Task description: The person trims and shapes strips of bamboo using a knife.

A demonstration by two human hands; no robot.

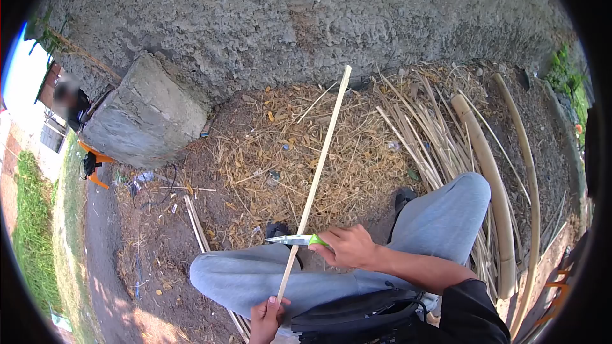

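A long, pale bamboo strip slants up and away from my lap toward the wall. Its near end is pinched in my left hand, beside my left thigh. My right hand is wrapped around the green handle of a knife. The blade points left and lies across the strip, above my lap; whether its edge bites into the strip I cannot tell. Most of the handle is hidden by my right fingers.
Split bamboo strips lie in a pile ahead on the right, beside a thick bamboo pole and a thinner curved pole. More strips lie at left. A concrete block stands by the rough wall, with a person behind it.
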